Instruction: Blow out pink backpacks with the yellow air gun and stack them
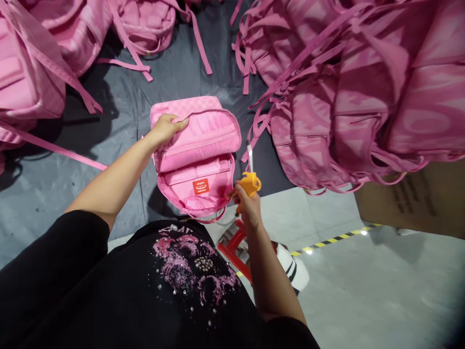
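A small pink backpack (196, 133) lies unzipped on the dark table cover, its mouth facing me. My left hand (169, 130) is closed on the edge of its opened panel at the upper left, thumb along the rim. Inside, a red label (201, 186) shows on the pink lining. Orange-handled scissors (250, 183) are gripped in my right hand (247, 201), just beside the bag's right edge. Their pale blade points up and away from me, near thin pink straps. Part of the handle is hidden by my fingers.
Pink backpacks (356, 97) are heaped at the right, and more pink bags (32, 77) lie at the left, straps trailing over the dark cover (123, 106). A cardboard box (417, 198) stands at the right. Below are a red stool (236, 249) and yellow-black floor tape (334, 239).
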`<state>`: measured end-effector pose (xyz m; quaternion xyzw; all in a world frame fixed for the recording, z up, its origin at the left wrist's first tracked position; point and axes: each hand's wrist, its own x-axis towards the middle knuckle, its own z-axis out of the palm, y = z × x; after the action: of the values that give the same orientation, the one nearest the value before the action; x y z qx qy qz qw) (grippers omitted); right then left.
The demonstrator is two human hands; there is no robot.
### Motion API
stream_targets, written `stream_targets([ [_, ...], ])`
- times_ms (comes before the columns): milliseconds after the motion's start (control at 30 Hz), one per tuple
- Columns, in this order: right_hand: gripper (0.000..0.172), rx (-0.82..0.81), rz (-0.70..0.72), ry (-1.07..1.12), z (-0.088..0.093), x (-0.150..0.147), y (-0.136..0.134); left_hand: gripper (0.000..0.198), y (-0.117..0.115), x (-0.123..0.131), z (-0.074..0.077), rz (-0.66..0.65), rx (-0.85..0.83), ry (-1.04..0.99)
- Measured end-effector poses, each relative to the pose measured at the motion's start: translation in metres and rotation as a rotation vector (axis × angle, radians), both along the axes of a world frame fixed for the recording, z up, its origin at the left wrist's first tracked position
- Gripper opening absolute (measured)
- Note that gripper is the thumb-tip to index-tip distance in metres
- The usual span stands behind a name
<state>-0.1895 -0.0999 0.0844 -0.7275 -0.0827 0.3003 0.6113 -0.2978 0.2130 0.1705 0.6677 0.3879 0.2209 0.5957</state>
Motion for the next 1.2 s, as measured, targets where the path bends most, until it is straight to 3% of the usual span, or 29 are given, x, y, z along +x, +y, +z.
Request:
stream_targets([
  [100, 0.036, 0.056, -0.047, -0.299, 0.026, -0.011, 0.035, 0.035, 0.003, 0.003, -0.007, 0.016, -0.068, 0.006],
  [167, 0.034, 0.065, 0.111, -0.451, 0.052, -0.044, 0.058, 0.034, 0.003, 0.004, -0.011, 0.017, -0.116, -0.020],
  [233, 0.040, 0.116, 0.491, -0.447, 0.079, -0.091, 0.076, 0.031, 0.000, 0.003, -0.015, 0.015, -0.148, -0.065],
  [300, 0.047, 0.251, 1.015, -0.287, 0.097, -0.133, 0.088, 0.030, -0.009, -0.002, -0.019, 0.024, -0.131, -0.108],
  [367, 0.045, 0.398, 1.445, -0.039, 0.100, -0.157, 0.091, 0.032, -0.024, -0.012, -0.023, 0.060, -0.069, -0.138],
  [400, 0.042, 0.455, 1.530, 0.057, 0.096, -0.160, 0.089, 0.034, -0.033, -0.019, -0.025, 0.090, -0.039, -0.147],
  [433, 0.039, 0.488, 1.505, 0.107, 0.088, -0.159, 0.086, 0.035, -0.043, -0.026, -0.027, 0.126, -0.020, -0.153],
  [467, 0.035, 0.489, 1.369, 0.109, 0.077, -0.153, 0.081, 0.037, -0.053, -0.034, -0.029, 0.168, -0.019, -0.155],
  [600, 0.021, 0.255, 0.378, -0.091, 0.027, -0.102, 0.071, 0.038, -0.076, -0.054, -0.031, 0.287, -0.117, -0.149],
  [633, 0.021, 0.197, 0.187, -0.128, 0.017, -0.087, 0.073, 0.038, -0.077, -0.056, -0.030, 0.298, -0.140, -0.150],
  [700, 0.030, 0.151, -0.009, -0.165, 0.004, -0.059, 0.082, 0.038, -0.076, -0.056, -0.028, 0.307, -0.169, -0.156],
  [833, 0.034, 0.203, -0.010, -0.210, 0.000, -0.030, 0.104, 0.038, -0.070, -0.053, -0.024, 0.305, -0.165, -0.157],
  [1200, 0.020, 0.188, -0.019, -0.333, 0.014, -0.033, 0.111, 0.037, -0.068, -0.051, -0.026, 0.306, -0.133, -0.121],
])
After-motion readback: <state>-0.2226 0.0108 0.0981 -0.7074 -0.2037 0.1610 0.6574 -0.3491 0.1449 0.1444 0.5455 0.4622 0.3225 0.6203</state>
